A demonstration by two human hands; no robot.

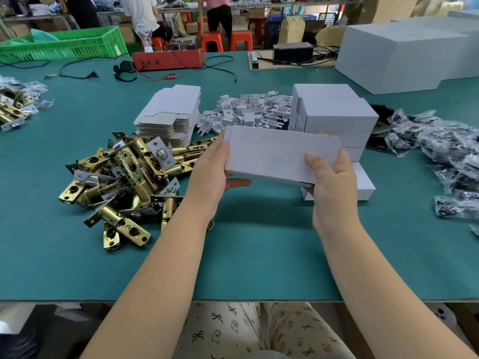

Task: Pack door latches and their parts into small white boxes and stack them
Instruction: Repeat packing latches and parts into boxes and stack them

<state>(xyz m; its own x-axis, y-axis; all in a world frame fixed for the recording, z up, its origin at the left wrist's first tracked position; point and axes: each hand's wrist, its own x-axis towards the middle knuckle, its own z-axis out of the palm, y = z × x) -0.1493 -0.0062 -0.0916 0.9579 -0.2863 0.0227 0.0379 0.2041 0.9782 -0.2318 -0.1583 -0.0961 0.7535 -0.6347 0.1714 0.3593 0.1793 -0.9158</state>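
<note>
The left hand (pixel 212 167) and right hand (pixel 330 182) are both gripping a small white box (pixel 274 154), one at each end, above the table (pixel 246 255). It looks closed (contents hidden). Keeping it level, the person should be setting it squarely on the stack (pixel 337 117) just behind.

The closed white box (pixel 274 155) hid the fingers of both hands behind it, so each grip showed only a thumb and palm. Behind the box, the lower rows of the stack of packed boxes (pixel 337 117) were covered. Left of the box, the second heap of latches (pixel 15 110) was cut off by the picture's edge. Right of it, the contents of the clear bags (pixel 440 149) were too dark to tell, and the bags ran off the edge.
</note>
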